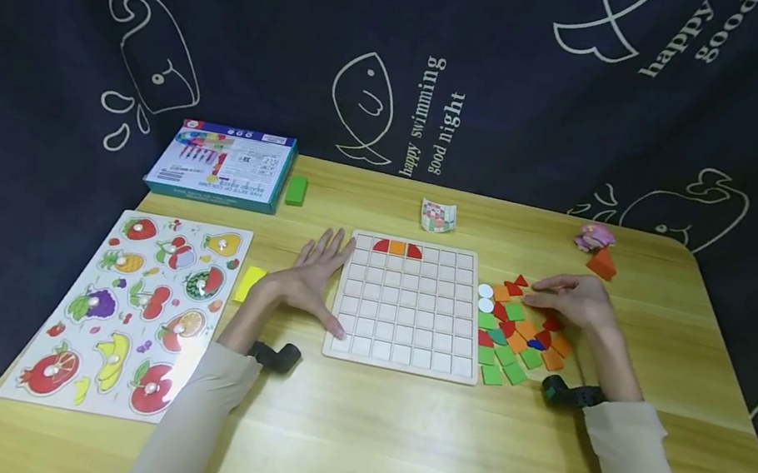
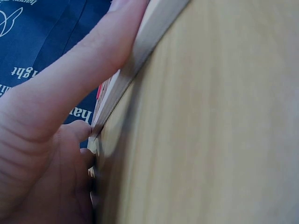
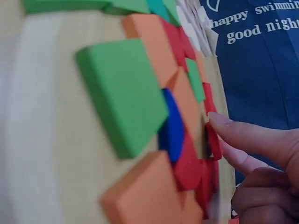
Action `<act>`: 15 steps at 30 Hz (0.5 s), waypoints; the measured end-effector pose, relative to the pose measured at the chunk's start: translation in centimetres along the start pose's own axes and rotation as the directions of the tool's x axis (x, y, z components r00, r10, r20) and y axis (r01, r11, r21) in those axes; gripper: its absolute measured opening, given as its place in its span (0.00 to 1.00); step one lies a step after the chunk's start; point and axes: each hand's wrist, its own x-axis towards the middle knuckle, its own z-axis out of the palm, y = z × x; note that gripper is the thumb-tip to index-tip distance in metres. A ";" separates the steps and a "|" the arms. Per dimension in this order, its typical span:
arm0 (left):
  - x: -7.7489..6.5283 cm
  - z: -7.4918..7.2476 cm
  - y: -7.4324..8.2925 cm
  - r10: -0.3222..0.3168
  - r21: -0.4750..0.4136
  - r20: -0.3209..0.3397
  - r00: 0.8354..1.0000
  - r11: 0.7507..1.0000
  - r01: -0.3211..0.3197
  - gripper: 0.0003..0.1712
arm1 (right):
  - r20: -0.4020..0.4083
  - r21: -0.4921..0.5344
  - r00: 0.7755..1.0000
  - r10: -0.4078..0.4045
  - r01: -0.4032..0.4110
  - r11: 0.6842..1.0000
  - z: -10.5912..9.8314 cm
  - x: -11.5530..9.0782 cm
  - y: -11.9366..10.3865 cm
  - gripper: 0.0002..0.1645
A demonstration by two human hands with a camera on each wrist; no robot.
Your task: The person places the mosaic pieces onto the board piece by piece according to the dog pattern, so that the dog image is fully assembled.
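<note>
My left hand (image 1: pixel 305 278) lies with fingers spread at the left edge of a white wooden grid board (image 1: pixel 400 368); its thumb touches the board's lower left corner. In the board's top row sit a red rounded piece (image 1: pixel 381 246), an orange square (image 1: pixel 397 248) and another red rounded piece (image 1: pixel 414 252). Right of the board, my right hand (image 1: pixel 579 299) reaches over a pile of coloured tiles. In the right wrist view, its thumb and forefinger pinch a small red piece (image 3: pixel 214 142), whose full shape is hidden. Green tiles (image 3: pixel 124 95) and a blue piece (image 3: pixel 173 126) lie near it.
At left lie a fruit puzzle board (image 1: pixel 133 312), a boxed set (image 1: pixel 224 165), a yellow block (image 1: pixel 250 284) and a green block (image 1: pixel 296 191). A small printed card (image 1: pixel 437 216) lies behind the board. A purple toy (image 1: pixel 594 237) and red block (image 1: pixel 602 263) stand back right.
</note>
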 end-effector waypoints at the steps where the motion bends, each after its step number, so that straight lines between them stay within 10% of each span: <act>1: 0.0 0.0 0.0 -0.003 -0.002 0.002 1.000 1.000 0.003 0.90 | 0.004 -0.004 1.000 0.003 -0.003 1.000 -0.1 -0.1 0.1 0.30; 15: 0.1 0.1 -0.1 -0.004 0.007 -0.001 1.000 1.000 0.004 0.90 | -0.023 -0.046 1.000 -0.001 0.000 0.999 0.1 -1.0 -0.3 0.30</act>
